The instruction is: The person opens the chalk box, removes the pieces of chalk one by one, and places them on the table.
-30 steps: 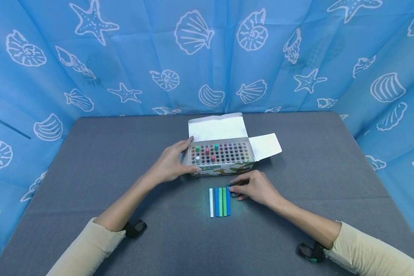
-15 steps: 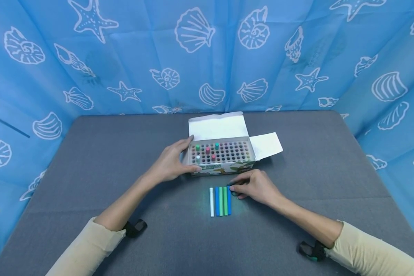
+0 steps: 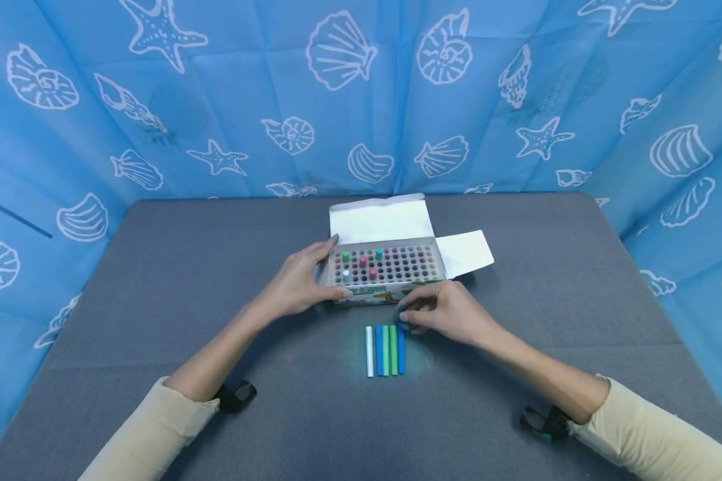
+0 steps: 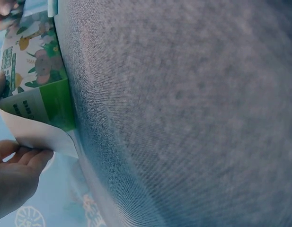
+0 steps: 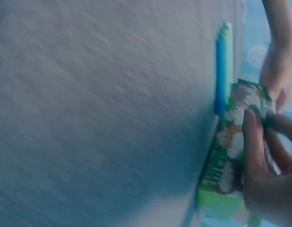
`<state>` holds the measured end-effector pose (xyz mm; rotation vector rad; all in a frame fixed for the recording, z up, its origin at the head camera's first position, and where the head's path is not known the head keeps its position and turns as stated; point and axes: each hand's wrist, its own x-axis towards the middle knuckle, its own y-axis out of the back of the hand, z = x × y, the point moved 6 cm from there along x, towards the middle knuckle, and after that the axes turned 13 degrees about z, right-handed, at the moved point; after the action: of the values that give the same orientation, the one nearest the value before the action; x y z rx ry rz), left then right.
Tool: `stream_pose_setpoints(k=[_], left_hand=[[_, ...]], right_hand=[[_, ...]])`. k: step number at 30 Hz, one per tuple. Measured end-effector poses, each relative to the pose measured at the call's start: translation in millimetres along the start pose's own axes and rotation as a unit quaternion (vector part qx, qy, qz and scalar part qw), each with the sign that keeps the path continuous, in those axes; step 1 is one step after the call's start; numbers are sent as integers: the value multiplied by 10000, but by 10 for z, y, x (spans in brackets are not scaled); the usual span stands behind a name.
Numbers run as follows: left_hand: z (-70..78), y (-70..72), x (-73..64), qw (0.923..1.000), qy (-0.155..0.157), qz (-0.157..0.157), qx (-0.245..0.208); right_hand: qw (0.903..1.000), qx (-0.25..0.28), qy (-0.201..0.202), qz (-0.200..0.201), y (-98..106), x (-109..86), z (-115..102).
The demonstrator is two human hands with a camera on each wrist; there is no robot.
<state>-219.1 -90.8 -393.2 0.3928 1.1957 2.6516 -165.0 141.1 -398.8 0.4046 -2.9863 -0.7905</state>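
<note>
My left hand (image 3: 297, 284) grips the left end of an open cardboard chalk box (image 3: 391, 292), thumb on its front and fingers round the back corner. In the left wrist view its fingers lie by a white end flap (image 4: 34, 132). Inside the box, a tray of holes shows green, red, teal and white chalk ends. Several chalk sticks lie side by side in front: a white chalk (image 3: 370, 352), green ones between two blue ones, the right blue chalk (image 3: 401, 351) outermost. My right hand (image 3: 448, 310) hovers over its upper end, fingers loosely curled, nothing visible held; its fingertips look dusty.
The box's white lid (image 3: 382, 220) stands open at the back and a side flap (image 3: 466, 254) sticks out right. A grey cloth-covered table (image 3: 216, 234) lies beneath. A blue curtain (image 3: 241, 100) with shell prints hangs behind its far edge.
My right hand has drawn away from the right blue chalk, rising a little toward the box; the chalk stays in the row. The left hand keeps its grip on the box.
</note>
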Motion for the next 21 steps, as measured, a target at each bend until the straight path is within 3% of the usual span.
stream_pose_setpoints(k=[5,11,21], left_hand=[[-4,-4,4,10000,-20,0,-22],[-15,-4,10,10000,-21,2,-43],[-21,-13,9,10000,32,-41,-33]], right_hand=[[9988,126,458,-68,86,69,-203],[9968,88,765,214,186,196,-343],[9936,-231,790,768,236,428,-339]])
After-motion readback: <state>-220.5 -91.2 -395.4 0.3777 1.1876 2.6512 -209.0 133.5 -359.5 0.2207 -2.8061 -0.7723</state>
